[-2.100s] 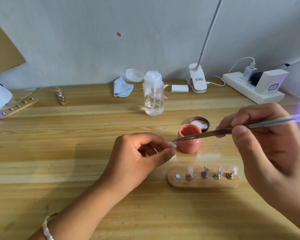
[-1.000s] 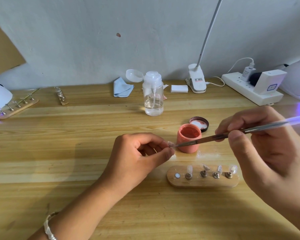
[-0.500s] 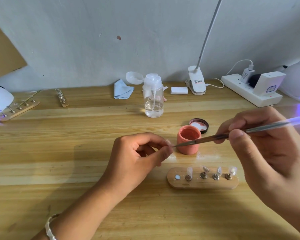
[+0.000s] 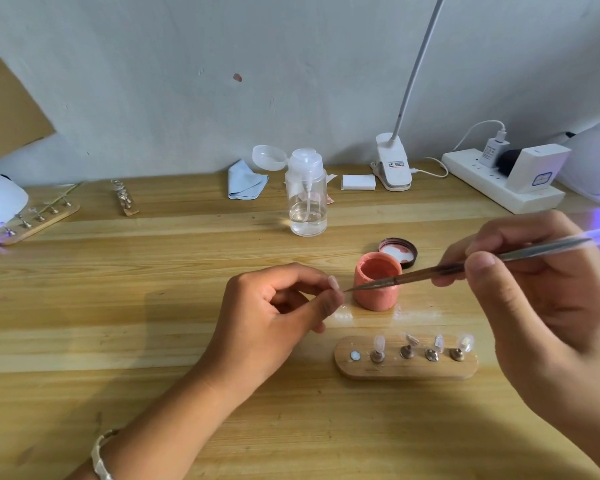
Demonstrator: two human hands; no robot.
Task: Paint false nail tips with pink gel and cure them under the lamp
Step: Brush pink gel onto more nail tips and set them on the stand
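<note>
Left hand (image 4: 274, 306) grip pinches tip, mostly hidden, mid counter (image 4: 153, 306), beside jar (image 4: 378, 285). Right hand (image 4: 534, 289) grip holds brush (image 4: 430, 273), bristles at pinch. Tip likely featherlight, thin, springy, slippery once wet: hold by edges.

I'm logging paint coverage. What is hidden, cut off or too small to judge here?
Head view only.
- Nail tip in the left hand's grip: fingertips cover it; coat unreadable.
- Brush bristles: too small to show gel load.
- Curing lamp: cut off by the right edge; inside hidden.
- Tips on the wooden holder: too small and clear to tell coated from bare.
</note>
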